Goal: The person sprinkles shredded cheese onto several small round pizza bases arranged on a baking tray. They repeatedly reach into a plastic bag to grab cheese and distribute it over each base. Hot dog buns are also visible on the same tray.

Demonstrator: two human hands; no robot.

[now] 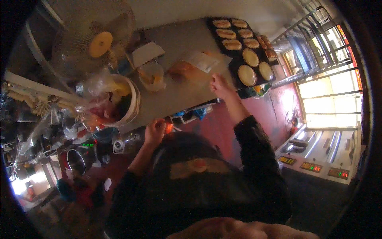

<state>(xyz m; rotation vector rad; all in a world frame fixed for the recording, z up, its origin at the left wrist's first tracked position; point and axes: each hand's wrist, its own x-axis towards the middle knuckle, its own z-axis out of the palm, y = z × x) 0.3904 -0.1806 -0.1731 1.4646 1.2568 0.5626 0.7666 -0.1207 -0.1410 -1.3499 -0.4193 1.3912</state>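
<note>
Black sleeves [254,139] stop partway down the forearms, leaving both hands bare. Nearest the body, the left hand [156,130] is curled at the table's near edge, with a bright orange thing [169,127] just right of its fingers; whether those fingers hold it, I cannot tell. Farther out and to the right, the right hand [219,84] hangs by the table edge, fingers bent in toward the palm like a loose fist. Blur hides whether anything small sits inside it.

Just beyond that right fist, slightly left, a pale, shiny packet [205,61] lies on the grey table [179,42], with a brownish blurred shape [181,71] next to it. The film looks thin and likely to skid, so a light pinch at its edge should serve better than knuckles pushing flat. Left of this, a clear tub [151,77] stands near a white box [148,53]; an unhurried reach with a raised wrist would spare both.

Right of the right fist, a dark tray [234,65] carries pale rounds [247,75]. Its corner is near, so the elbow is best kept tucked. Beyond are filled rolls [229,44] and, far right, a metal rack [314,47].
</note>
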